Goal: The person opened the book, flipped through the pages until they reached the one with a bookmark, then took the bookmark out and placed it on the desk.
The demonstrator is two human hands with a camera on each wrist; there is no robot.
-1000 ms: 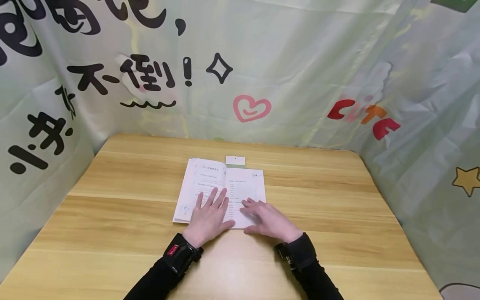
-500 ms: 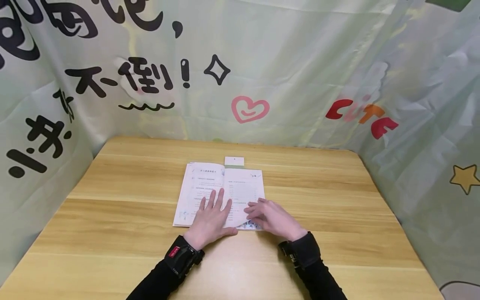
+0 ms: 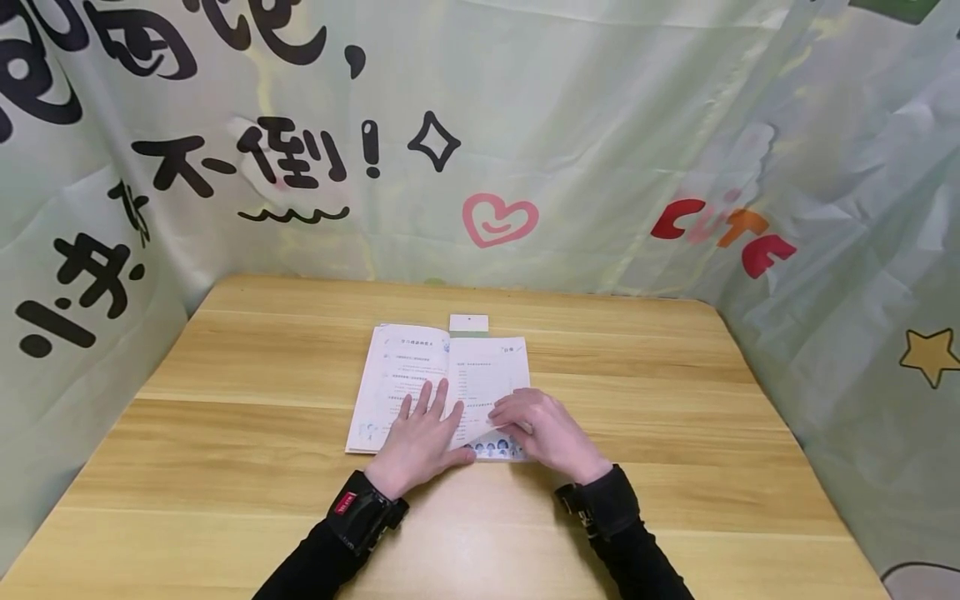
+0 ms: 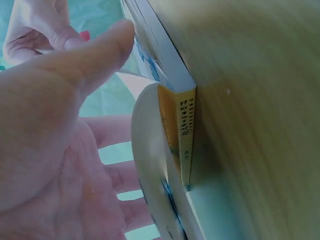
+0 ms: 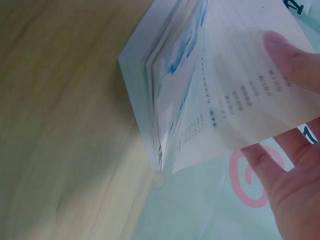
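An open book (image 3: 420, 358) lies on the wooden table in the head view, printed text on both pages. My left hand (image 3: 420, 437) rests across its lower middle with fingers spread and straight; the thumb sits near the bottom edge. At the lower right, my right hand (image 3: 551, 433) pinches a page (image 5: 240, 90) between thumb and fingers and holds it lifted. Under that raised page, a sheet with a blue pattern (image 3: 498, 447) shows. In the left wrist view the book's yellow spine (image 4: 185, 135) with dark print faces the camera.
A small white and green tab (image 3: 469, 323) sticks out beyond the book's top edge. The wooden table (image 3: 652, 400) spreads around the book. A printed cloth curtain (image 3: 600, 150) stands behind it and along both sides.
My right hand has gone from resting over the right page to holding its lower corner up, uncovering the blue pattern below. My left hand stays on the book, nearly unmoved.
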